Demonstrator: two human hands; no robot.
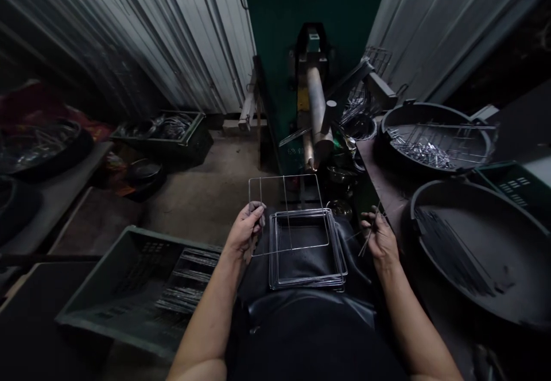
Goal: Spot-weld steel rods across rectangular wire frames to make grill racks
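Observation:
My left hand [247,226] is closed on the left edge of a thin square wire frame [287,213] with a cross wire, held up over my lap. Under it, a stack of similar wire frames [307,280] lies on my dark-clad lap. My right hand [379,236] pinches a few short thin wire rods [369,237] at the right of the stack. Straight ahead stands a green welding machine [314,100] with a cylindrical arm pointing toward me.
A green crate [142,289] with wire parts sits low at my left. On the right bench are a round black tub [482,249] of dark rods and another tub [434,140] of shiny wires. A further green crate [167,131] and corrugated walls lie behind.

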